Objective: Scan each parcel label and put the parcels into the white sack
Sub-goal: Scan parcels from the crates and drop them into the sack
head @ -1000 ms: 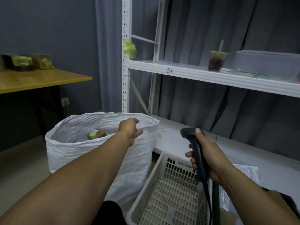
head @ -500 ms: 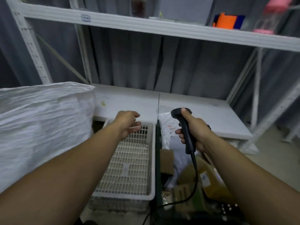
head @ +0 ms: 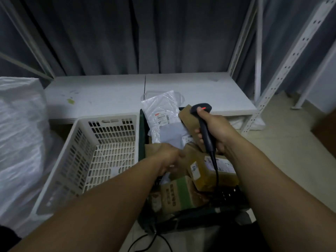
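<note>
Right now the right hand (head: 218,130) sits at about 3 o'clock from the middle of the view. Its fingers are wrapped round the handle of the black scanner (head: 207,137), which stands upright with a red light at its head. Its cable (head: 217,172) drops over the parcels below. Those parcels fill a dark crate (head: 142,135) from the middle down toward 5 o'clock: a white plastic mailer (head: 161,113) at the far end, a brown box (head: 201,171) with a 07 sticker under the scanner, and a green-printed box (head: 179,194) nearest the camera. The left hand (head: 168,159) is down among them just left of the brown box, too blurred to tell whether it grips anything. At 8 o'clock, just beside the crate, is a cream slotted basket (head: 81,160). The white sack (head: 20,142) stands at 9 o'clock beside the basket. At 12 o'clock a low white shelf (head: 101,95) runs before a grey curtain (head: 127,37)
</note>
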